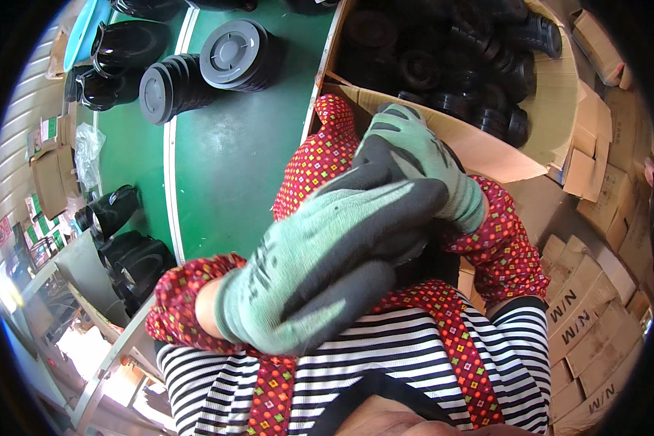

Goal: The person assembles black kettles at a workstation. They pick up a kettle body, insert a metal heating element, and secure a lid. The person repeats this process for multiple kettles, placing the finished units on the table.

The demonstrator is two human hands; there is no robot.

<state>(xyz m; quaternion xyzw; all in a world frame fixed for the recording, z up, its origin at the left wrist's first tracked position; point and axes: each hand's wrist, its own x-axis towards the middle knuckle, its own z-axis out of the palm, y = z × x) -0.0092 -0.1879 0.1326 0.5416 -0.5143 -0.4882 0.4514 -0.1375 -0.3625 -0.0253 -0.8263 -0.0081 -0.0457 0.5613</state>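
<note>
My left hand point(320, 265), in a pale green glove with dark grey coating, reaches across my chest from the left. Its coated fingers curl, and their tips are partly hidden. Against it, a little farther away, is my right hand point(436, 156) in a matching glove, its fingers bent toward the left. The gloves overlap and touch; anything between the fingers is out of sight. Just beyond them are a green tabletop point(240, 167) and an open cardboard box point(479, 145) holding many black round plastic parts point(421, 69).
On the tabletop stand two stacks of dark grey round discs point(232, 54) point(163, 91) and glossy black pots point(131, 47). More black glossy pieces point(134, 261) sit at left, near a clear plastic bag point(87, 156). Flattened cartons point(581, 312) are piled at right.
</note>
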